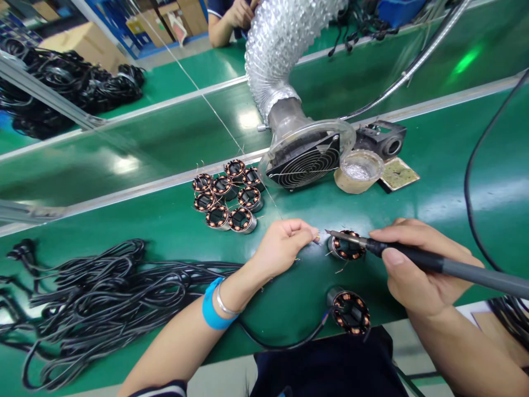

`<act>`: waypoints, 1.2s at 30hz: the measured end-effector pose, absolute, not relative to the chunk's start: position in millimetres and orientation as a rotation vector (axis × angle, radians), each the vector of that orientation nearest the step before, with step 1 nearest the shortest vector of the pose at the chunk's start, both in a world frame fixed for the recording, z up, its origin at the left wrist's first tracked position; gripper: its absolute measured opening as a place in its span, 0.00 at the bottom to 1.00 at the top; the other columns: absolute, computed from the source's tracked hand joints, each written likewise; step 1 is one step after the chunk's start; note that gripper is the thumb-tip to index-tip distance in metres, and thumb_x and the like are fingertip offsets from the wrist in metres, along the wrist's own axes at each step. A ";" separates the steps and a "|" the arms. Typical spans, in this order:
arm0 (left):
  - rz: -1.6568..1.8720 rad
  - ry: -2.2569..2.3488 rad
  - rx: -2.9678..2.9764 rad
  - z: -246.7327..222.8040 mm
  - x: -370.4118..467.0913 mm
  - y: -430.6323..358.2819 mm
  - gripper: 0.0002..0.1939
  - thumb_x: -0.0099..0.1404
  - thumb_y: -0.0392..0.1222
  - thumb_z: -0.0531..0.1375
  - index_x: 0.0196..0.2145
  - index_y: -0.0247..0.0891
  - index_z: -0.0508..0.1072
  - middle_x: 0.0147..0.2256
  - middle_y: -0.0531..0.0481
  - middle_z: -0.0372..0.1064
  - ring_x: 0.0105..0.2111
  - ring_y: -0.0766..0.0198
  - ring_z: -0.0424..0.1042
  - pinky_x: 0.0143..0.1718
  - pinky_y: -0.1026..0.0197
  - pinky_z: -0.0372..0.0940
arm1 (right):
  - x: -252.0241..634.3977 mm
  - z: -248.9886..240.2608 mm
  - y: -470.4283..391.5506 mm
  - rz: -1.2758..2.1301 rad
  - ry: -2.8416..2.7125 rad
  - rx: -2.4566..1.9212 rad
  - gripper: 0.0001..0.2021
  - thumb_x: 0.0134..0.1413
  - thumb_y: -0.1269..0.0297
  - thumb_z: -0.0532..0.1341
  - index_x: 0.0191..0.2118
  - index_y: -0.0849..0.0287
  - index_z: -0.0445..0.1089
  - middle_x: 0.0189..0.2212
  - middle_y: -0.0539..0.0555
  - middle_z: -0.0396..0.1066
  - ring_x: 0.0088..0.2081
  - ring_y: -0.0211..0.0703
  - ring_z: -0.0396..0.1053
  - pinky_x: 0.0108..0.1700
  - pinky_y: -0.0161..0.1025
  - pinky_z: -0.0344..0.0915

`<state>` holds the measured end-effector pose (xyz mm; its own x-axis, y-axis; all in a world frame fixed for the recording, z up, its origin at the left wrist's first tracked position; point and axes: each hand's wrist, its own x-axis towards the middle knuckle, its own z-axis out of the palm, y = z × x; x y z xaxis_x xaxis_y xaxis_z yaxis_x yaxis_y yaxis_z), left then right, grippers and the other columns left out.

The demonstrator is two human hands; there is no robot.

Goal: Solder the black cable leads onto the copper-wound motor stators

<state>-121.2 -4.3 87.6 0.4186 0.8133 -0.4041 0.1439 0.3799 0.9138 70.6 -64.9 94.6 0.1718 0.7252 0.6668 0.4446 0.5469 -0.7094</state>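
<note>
My right hand (421,264) is wrapped round a soldering iron (413,256), whose tip points left, above a copper-wound motor stator (346,246) on the green bench. My left hand (287,242) pinches the thin end of a cable (316,239), with coloured wire showing at the fingertips, just left of the iron's tip. Whether tip and wire touch I cannot tell. Nearer to me, at the bench's front edge, lies a second stator (350,311) with a black cable running from it. Left of the fume fan stand several more stators (229,196) in a cluster.
A fume fan (306,165) on a foil duct (281,49) stands behind my hands. Beside it are a solder pot (359,170), an iron holder (384,139) and a sponge tray (398,175). Black cables (124,298) cover the left. Another person's hand (240,14) shows across the bench.
</note>
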 end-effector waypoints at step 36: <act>0.530 1.092 1.206 85.6 -123.6 -7.3 0.15 0.59 0.51 0.61 0.26 0.35 0.74 0.18 0.57 0.55 0.20 0.71 0.50 0.23 0.65 0.47 | 68.6 103.1 -64.6 0.136 -1.728 -0.850 0.16 0.46 0.75 0.60 0.43 0.62 0.76 0.22 0.52 0.66 0.20 0.40 0.63 0.21 0.41 0.60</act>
<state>-123.6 -7.3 85.6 0.4261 0.8195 -0.3831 0.2060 0.3244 0.9232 68.6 -64.6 103.1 -0.0902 0.5984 0.7961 0.4669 0.7315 -0.4969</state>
